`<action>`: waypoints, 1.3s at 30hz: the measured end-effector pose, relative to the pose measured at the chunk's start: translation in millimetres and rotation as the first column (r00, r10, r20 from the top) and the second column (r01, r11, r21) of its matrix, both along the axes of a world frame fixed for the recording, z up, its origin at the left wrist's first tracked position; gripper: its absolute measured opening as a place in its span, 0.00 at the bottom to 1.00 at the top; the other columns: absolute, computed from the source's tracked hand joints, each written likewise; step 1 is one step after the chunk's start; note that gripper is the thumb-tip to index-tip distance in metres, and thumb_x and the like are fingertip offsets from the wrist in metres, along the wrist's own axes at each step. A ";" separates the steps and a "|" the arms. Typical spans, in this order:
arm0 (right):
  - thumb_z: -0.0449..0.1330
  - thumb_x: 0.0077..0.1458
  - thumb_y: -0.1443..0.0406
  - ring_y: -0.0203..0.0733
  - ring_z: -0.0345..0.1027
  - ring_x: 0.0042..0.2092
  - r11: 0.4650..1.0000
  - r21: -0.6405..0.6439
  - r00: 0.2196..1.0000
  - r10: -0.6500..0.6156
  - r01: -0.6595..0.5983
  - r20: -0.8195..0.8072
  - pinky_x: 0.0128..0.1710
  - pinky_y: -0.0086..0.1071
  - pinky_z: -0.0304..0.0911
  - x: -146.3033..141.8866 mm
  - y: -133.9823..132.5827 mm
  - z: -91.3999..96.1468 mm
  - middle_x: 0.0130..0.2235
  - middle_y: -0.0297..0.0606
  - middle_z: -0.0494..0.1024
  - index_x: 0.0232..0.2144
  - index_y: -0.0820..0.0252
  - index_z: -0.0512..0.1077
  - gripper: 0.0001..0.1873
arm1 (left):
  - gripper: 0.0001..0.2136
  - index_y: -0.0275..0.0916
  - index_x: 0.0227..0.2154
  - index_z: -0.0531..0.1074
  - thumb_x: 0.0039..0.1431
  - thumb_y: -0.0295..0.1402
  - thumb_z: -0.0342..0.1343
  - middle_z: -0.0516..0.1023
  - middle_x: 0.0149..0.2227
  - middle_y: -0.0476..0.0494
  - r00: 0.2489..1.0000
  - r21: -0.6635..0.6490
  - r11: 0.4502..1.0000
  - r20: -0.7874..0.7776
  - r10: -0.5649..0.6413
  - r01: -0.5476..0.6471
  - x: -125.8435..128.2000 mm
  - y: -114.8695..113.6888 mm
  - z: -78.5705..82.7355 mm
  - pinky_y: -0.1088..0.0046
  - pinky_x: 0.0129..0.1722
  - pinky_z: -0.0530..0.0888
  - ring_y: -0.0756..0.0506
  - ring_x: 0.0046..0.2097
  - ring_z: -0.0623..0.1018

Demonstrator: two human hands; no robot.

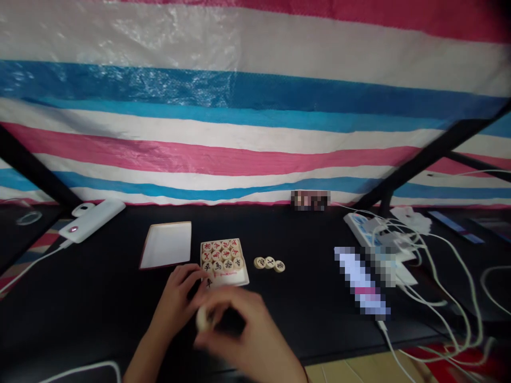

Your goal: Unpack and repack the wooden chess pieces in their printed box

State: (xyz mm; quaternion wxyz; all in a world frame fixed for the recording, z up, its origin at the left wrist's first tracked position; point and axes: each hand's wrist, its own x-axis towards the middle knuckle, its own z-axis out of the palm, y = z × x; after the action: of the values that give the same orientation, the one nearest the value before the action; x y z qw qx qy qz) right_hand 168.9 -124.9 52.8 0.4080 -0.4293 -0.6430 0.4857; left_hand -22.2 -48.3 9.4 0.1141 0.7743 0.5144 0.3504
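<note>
A small white tray [243,278] on the black table [99,298] holds several round wooden chess pieces [222,254] with red and black characters. Three more pieces [269,263] lie in a row just right of it. My left hand [178,298] rests at the tray's near left corner, fingers curled against its edge. My right hand [239,332], blurred by motion, is in front of the tray, pinching a pale round piece [203,318] between thumb and fingers. The white box lid [166,244] lies flat to the left of the tray.
A white power bank [93,219] with a cable sits at the back left. A power strip [365,226] with plugs and tangled white cables [435,276] fills the right side. A striped tarp [239,106] hangs behind the table. The table's front edge runs near my wrists.
</note>
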 end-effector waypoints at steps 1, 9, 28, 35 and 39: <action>0.62 0.55 0.64 0.38 0.71 0.42 0.999 -0.003 0.999 -0.035 0.035 0.009 0.41 0.31 0.70 -1.8 22.6 6.2 0.47 0.36 0.74 0.41 0.53 0.72 0.09 | 0.09 0.43 0.39 0.75 0.61 0.35 0.51 0.75 0.40 0.41 1.000 -0.001 1.000 0.016 0.013 -0.013 -0.1 0.1 0.0 0.64 0.44 0.75 0.43 0.42 0.76; 0.60 0.52 0.73 0.43 0.70 0.42 0.965 0.240 0.943 -0.175 0.107 0.283 0.43 0.36 0.67 -17.9 70.0 -5.7 0.39 0.38 0.75 0.31 0.57 0.71 0.06 | 0.08 0.41 0.39 0.74 0.63 0.31 0.50 0.75 0.40 0.41 0.996 -0.037 0.997 0.065 0.068 -0.066 -3.6 -1.2 -0.2 0.63 0.45 0.74 0.44 0.43 0.75; 0.53 0.59 0.72 0.43 0.68 0.42 0.886 0.462 0.848 -0.264 0.025 0.460 0.43 0.38 0.62 -23.3 63.7 -34.6 0.40 0.39 0.74 0.37 0.55 0.74 0.11 | 0.14 0.44 0.49 0.73 0.62 0.31 0.49 0.75 0.43 0.40 0.997 -0.026 0.997 -0.018 0.070 -0.071 0.7 -0.2 -5.6 0.61 0.47 0.75 0.43 0.44 0.75; 0.53 0.58 0.71 0.43 0.68 0.42 0.885 0.465 0.863 -0.255 0.026 0.436 0.43 0.37 0.64 -24.0 60.2 -25.6 0.39 0.39 0.75 0.38 0.55 0.74 0.11 | 0.13 0.44 0.47 0.74 0.61 0.33 0.50 0.75 0.44 0.40 0.998 -0.034 0.997 -0.013 0.068 -0.069 0.7 1.0 -6.4 0.60 0.47 0.75 0.43 0.44 0.76; 0.52 0.59 0.69 0.43 0.69 0.45 0.859 0.502 0.860 -0.328 0.099 0.392 0.45 0.39 0.64 3.2 72.3 -23.0 0.41 0.40 0.76 0.39 0.55 0.73 0.11 | 0.14 0.44 0.49 0.72 0.62 0.34 0.50 0.74 0.45 0.40 0.993 -0.006 0.995 0.061 0.096 -0.096 4.7 -0.2 4.3 0.61 0.48 0.75 0.43 0.45 0.76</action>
State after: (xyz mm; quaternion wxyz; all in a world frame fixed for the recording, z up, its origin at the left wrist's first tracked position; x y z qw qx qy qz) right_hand 172.1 -52.6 29.8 0.3858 -0.4928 -0.7653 0.1504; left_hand -17.4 -48.5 13.7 0.1138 0.7374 0.5478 0.3784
